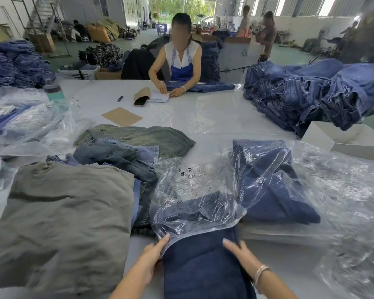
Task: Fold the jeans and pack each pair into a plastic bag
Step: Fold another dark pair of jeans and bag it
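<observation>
Closest to me, a folded pair of dark blue jeans (205,266) lies on the pale surface (203,117), its far end already inside a clear plastic bag (194,203). My left hand (151,257) pinches the bag's open edge. My right hand (240,253) rests flat on the denim, fingers straight and gripping nothing. I judge the thin bag could bunch or tear at the mouth if I push while the fold shifts. One bagged pair (272,184) sits just beyond, to the right. A grey-green garment (63,223) lies left, with one loose heap of jeans (125,152) behind it. Three other people are visible.
</observation>
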Motion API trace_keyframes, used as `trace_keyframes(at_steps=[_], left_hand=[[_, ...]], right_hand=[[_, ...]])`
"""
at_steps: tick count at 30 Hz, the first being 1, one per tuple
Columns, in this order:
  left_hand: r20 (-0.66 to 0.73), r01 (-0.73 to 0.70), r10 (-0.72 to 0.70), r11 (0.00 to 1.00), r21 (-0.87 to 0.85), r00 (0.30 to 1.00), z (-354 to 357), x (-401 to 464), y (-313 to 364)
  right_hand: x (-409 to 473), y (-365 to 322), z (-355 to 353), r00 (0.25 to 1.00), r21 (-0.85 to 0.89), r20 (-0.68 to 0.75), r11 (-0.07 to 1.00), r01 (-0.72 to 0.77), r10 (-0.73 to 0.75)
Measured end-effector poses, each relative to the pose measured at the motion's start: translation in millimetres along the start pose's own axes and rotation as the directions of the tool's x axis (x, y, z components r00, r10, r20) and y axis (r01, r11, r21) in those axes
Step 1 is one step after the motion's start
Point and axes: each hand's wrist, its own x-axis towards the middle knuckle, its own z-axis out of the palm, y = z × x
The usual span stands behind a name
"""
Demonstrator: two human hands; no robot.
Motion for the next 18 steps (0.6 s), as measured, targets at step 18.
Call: trace_keyframes(at_steps=[18], left_hand=[[0.478,0.246,-0.142,0.956,-0.162,0.867,6,-65,29]], right_hand=[[-3,-56,19,0.980,0.650,0.190,0.739,-0.174,0.063]])
